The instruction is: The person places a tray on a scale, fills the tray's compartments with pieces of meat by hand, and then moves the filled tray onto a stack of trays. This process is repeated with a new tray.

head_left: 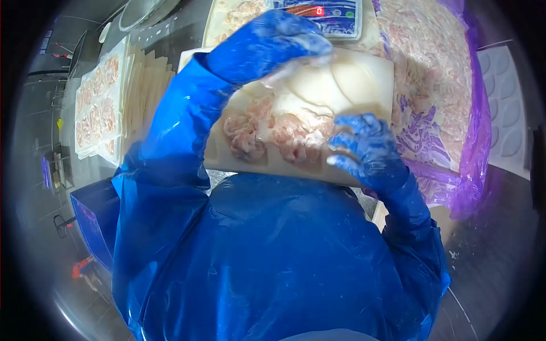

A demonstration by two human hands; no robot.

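In front of me lies a white moulded tray with rounded hollows. Pieces of pale pink raw meat, likely chicken, sit in its near hollows. My left hand, in a wet blue glove, reaches over the tray's far side, close to a digital scale showing a red 0. Its fingers are smeared by motion, so what they hold, if anything, cannot be made out. My right hand, also gloved, hovers at the tray's right edge beside the meat, fingers apart and nothing visible in them.
To the right, a large heap of raw meat lies on purple plastic film. Another moulded tray is farther right. At left stand several filled trays on edge. A metal bowl is at the back left.
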